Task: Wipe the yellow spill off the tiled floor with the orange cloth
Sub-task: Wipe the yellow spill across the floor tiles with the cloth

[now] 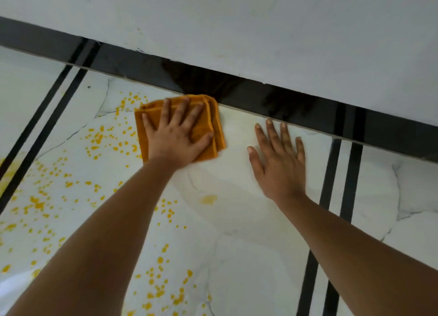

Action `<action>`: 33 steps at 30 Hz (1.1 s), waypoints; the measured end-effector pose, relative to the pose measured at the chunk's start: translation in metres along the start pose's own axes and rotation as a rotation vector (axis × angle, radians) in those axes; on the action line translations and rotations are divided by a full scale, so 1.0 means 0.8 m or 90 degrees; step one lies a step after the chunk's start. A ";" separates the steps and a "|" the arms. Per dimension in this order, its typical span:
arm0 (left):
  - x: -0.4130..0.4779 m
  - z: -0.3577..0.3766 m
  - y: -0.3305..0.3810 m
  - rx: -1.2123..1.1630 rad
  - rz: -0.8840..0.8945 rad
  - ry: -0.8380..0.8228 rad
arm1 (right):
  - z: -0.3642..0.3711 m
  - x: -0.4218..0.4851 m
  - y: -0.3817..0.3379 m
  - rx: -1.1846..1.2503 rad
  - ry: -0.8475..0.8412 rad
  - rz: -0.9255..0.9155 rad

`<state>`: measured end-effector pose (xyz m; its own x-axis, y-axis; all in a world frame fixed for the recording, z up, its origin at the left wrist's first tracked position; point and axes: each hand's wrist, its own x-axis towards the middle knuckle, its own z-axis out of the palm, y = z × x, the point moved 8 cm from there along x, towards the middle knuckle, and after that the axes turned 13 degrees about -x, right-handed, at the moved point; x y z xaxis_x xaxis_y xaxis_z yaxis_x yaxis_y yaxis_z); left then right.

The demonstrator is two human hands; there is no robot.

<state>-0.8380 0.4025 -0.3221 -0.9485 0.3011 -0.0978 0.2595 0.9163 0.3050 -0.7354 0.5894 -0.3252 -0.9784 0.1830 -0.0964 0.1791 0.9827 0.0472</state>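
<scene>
Beyond both your hands rises the pale wall (260,26), and along its foot runs a glossy black skirting band (272,97), which passes just past your fingertips on either side. Under your hands and forearms spreads the tiled floor (237,220), white marble-look tile with grey veins and pairs of black stripes: one pair lies out to the left of your left arm, the other just to the right of your right hand. The yellow spill (38,205) is scattered as many small drops and blotches over the tile to the left of your left hand and along both sides of your left forearm, with one faint yellowish smear between your two wrists. The orange cloth (214,116), folded into a thick square, lies flat on the tile under your left hand, its far corner touching the base of the skirting. Your left hand (176,135) is open, fingers spread, palm pressed down on the cloth rather than gripping it. Your right hand (279,159) is also open and holds nothing, lying flat on bare tile just beside the cloth, fingertips close to the skirting.
</scene>
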 end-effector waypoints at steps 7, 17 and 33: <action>-0.030 0.022 0.040 0.031 0.129 -0.054 | 0.000 0.001 0.003 0.002 0.010 -0.002; -0.049 0.020 0.039 0.005 0.000 0.015 | -0.003 -0.002 0.000 0.017 0.016 -0.001; -0.246 0.038 0.045 -0.006 0.103 -0.020 | -0.004 -0.195 0.009 0.037 -0.043 -0.080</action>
<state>-0.6368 0.3841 -0.3207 -0.8885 0.4526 -0.0758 0.4065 0.8528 0.3277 -0.5818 0.5679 -0.3068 -0.9846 0.0578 -0.1653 0.0631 0.9976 -0.0274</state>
